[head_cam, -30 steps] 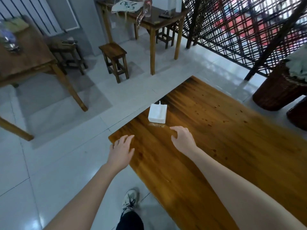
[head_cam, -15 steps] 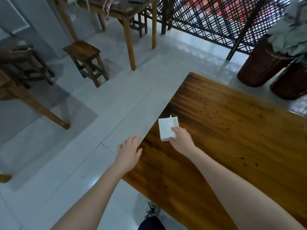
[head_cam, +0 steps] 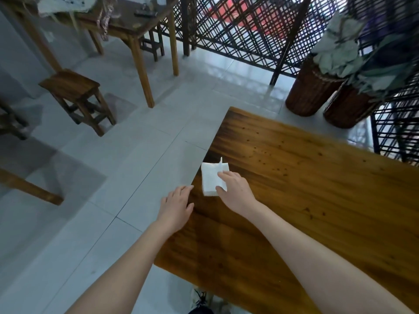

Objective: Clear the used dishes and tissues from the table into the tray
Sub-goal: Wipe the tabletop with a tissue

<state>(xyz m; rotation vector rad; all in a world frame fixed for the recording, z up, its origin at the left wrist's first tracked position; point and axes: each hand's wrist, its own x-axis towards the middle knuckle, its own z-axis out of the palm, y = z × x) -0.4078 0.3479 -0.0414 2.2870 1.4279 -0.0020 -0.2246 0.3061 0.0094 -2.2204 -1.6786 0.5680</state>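
White and folded flat, the tissue stack (head_cam: 212, 177) lies on the wooden table (head_cam: 294, 200), close to its left edge and not far from the far corner. Its long axis runs from the person away toward the far end, roughly along that edge, and a small peak of paper stands up at its far side. The right hand (head_cam: 235, 189) touches it: fingers lie almost straight over its right half, with the thumb against the near corner, so it looks like a grip being set rather than one already closed. The left hand (head_cam: 175, 207) is relaxed and holds nothing, with its fingers straight at the table's edge just beside the stack. No dishes show on the visible part of the tabletop, and no tray is in view, so the tissues at least remain to be lifted and carried; how much else is left I cannot tell. Beyond stand a stool (head_cam: 74, 89), wicker baskets (head_cam: 310, 91) and a lattice screen (head_cam: 238, 30)
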